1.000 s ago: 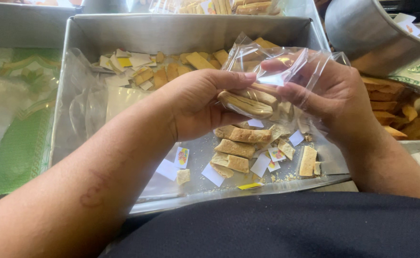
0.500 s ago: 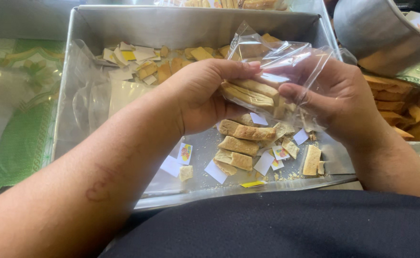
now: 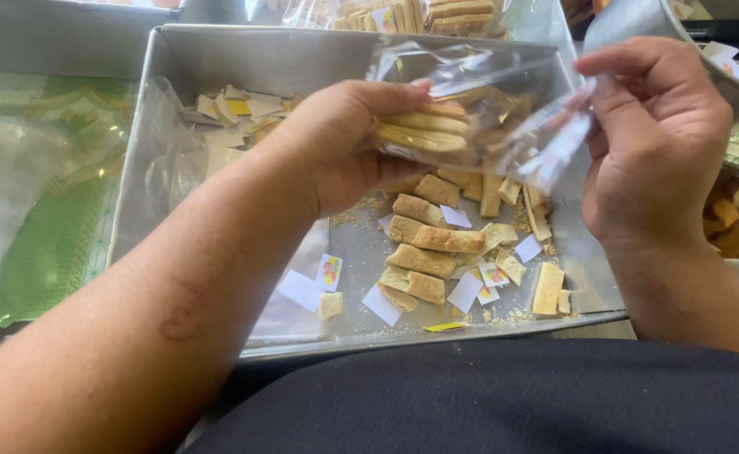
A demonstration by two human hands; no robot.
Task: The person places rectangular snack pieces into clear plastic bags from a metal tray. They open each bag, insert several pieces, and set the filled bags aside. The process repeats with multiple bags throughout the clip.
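Over a metal tray (image 3: 176, 101) of broken biscuit sticks, a worker's left hand (image 3: 348, 147) is thrust into a clear plastic bag (image 3: 504, 109), its fingers closed around a small stack of long biscuits (image 3: 424, 134); the right hand (image 3: 655, 143) pinches the bag's open edge between thumb and forefinger, holding the mouth up to the right of the tray's middle, above the tray floor.

Below the bag, loose biscuit pieces (image 3: 424, 252) and small paper labels (image 3: 329, 271) lie scattered on the tray floor, with crumbs between them; a further heap of labels and pieces (image 3: 235, 109) sits in the tray's far left corner; a filled bag of biscuits (image 3: 420, 15) rests beyond the tray's far wall; a green printed sheet (image 3: 42, 219) lies to the tray's left.

The risks look plain enough; the biscuits seem brittle, and a tight squeeze by the left hand could snap the stack and add to the breakage below; the film is thin and held at one edge only, so a slip of the right-hand pinch could let the mouth collapse onto the left hand and spill the sticks back onto the tray; pushed in askew, the stack might catch a fold of the bag and jam or tear it.
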